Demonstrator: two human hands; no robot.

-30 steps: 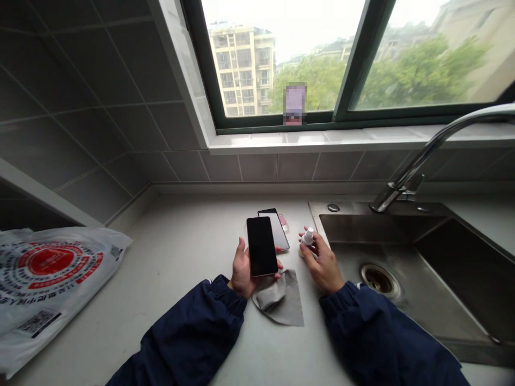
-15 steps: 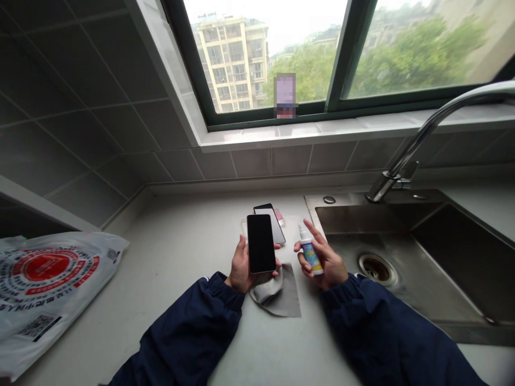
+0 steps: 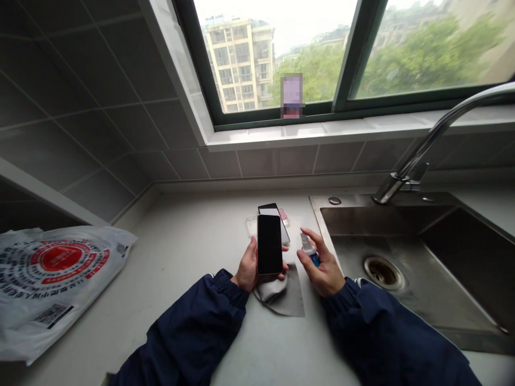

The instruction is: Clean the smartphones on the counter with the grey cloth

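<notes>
My left hand (image 3: pixel 248 266) is wrapped round a black-screened smartphone (image 3: pixel 269 244), thumb on one edge and fingertips on the other. To its right, my right hand (image 3: pixel 325 271) grips a small white spray bottle (image 3: pixel 308 245), with the index finger up by the nozzle. Most of the bottle's label is hidden behind the thumb and palm. Under the phone and left hand a grey cloth (image 3: pixel 292 295) lies partly folded on the counter. Behind the phone lies a second flat device (image 3: pixel 285 231) with a dark top edge, and a clear case (image 3: pixel 251 225) sticks out beside it.
A stainless sink (image 3: pixel 406 300) with a chrome faucet (image 3: pixel 418 145) adjoins my right arm. At the left, a white plastic bag (image 3: pixel 80 284) with red print rests on the white counter (image 3: pixel 173 241). A tiled wall and a window stand behind.
My right hand has turned the spray bottle, so its coloured label is now mostly covered, and the index finger has bent toward the nozzle. The whole view has shifted slightly.
</notes>
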